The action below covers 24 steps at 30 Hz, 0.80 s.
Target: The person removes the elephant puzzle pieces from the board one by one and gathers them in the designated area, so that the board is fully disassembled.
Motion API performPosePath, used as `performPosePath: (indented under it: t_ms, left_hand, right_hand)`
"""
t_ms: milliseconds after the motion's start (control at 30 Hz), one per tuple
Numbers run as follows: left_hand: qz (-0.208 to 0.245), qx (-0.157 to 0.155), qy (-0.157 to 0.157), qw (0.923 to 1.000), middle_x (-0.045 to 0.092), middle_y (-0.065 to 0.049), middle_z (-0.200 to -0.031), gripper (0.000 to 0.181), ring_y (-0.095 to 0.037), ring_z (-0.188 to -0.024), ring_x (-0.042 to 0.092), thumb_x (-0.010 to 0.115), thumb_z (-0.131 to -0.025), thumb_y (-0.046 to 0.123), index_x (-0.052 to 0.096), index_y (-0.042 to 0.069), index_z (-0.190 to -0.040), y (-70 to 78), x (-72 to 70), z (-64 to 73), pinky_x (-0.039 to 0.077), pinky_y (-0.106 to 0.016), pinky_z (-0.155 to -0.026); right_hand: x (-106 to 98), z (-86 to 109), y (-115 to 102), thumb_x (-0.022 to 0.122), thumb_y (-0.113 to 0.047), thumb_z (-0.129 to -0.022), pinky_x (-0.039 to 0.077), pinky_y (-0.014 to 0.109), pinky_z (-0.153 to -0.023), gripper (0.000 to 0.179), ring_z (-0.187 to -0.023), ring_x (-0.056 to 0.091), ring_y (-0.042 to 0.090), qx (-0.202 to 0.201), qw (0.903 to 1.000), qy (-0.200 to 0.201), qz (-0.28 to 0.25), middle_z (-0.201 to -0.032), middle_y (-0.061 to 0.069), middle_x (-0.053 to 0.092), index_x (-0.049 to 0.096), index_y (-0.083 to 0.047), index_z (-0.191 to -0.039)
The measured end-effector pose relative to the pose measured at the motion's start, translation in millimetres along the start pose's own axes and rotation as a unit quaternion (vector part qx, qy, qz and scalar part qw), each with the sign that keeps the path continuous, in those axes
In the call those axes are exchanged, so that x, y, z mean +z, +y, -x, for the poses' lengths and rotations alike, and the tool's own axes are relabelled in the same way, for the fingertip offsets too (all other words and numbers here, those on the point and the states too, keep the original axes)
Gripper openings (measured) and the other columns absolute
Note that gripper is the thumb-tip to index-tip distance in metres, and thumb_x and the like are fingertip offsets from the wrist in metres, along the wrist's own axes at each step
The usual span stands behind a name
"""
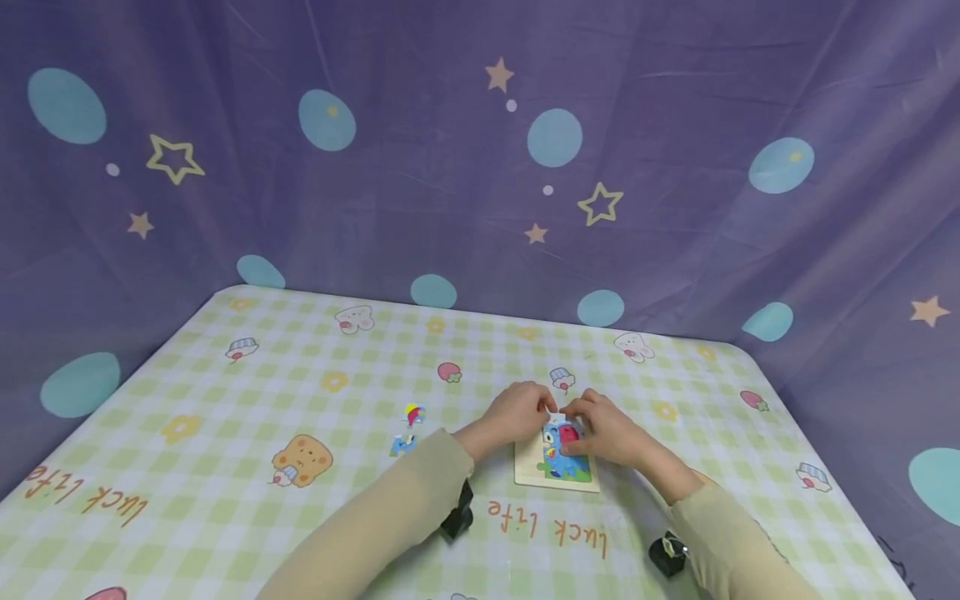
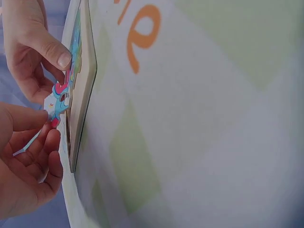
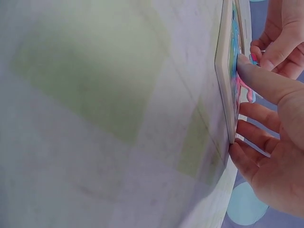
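Observation:
A small wooden jigsaw puzzle board point(image 1: 530, 473) lies on the table, partly filled with a blue, red and green cartoon picture. My left hand point(image 1: 522, 411) pinches a puzzle piece point(image 2: 55, 105), white and blue with red, tilted over the board's far end. My right hand point(image 1: 611, 432) holds the board from the right, its thumb point(image 3: 259, 78) on the picture and its bent fingers along the edge. Left of my left hand lie two loose pieces: one yellow and red point(image 1: 414, 414), one blue and green point(image 1: 402, 444). Fingers hide part of the picture.
A green checked tablecloth point(image 1: 225, 450) with printed cartoons covers the table. Behind it hangs a purple curtain point(image 1: 450, 208) with stars and blue ovals. Black wrist devices, one at the left sleeve point(image 1: 397, 517) and one at the right sleeve point(image 1: 738, 546), sit low over the cloth.

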State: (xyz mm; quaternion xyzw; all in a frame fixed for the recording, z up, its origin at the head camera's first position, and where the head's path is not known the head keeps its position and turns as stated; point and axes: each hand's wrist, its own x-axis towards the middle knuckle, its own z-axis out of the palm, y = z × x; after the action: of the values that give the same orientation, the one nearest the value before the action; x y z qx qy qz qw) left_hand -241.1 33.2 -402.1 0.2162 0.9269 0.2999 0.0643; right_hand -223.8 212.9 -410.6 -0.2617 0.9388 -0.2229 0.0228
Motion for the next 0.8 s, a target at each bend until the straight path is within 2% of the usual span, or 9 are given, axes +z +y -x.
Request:
performPosePath:
  t_ms: [267,567,800]
  left_hand:
    - [0.032,0.001,0.005,0.9995,0.054,0.006,-0.069,0.013,-0.008,-0.061,0.047,0.058,-0.081,0.005,0.066,0.016,-0.084,-4.4,-2.0,1.0,0.037,-0.02,-0.057]
    - [0.072,0.027,0.017,0.9969,0.058,0.004,-0.074,0.012,-0.009,-0.067,0.05,0.058,-0.082,0.006,0.067,0.011,-0.087,-10.0,-18.1,8.3,0.04,-0.022,-0.062]
    - [0.072,0.016,0.012,0.9972,0.059,0.005,-0.077,0.012,-0.009,-0.067,0.051,0.057,-0.084,0.008,0.067,0.015,-0.088,-17.8,-30.8,15.3,0.042,-0.024,-0.061]
  right_hand:
    - [1,-0.5,0,0.079,-0.03,-0.067,0.036,0.027,-0.07,0.046,-0.075,0.037,0.012,-0.004,1.0,0.002,0.0,-0.088,0.004,0.049,0.062,-0.005,-0.102]
    - [1,0.3,-2,0.078,-0.029,-0.068,0.033,0.025,-0.067,0.046,-0.073,0.036,0.012,0.011,0.9999,-0.007,-0.008,-0.088,0.003,0.048,0.062,-0.005,-0.104]
    - [0,0.9,-3,0.078,-0.03,-0.069,0.034,0.026,-0.067,0.049,-0.074,0.037,0.013,0.025,0.9995,-0.011,-0.015,-0.09,0.003,0.048,0.061,-0.005,-0.108]
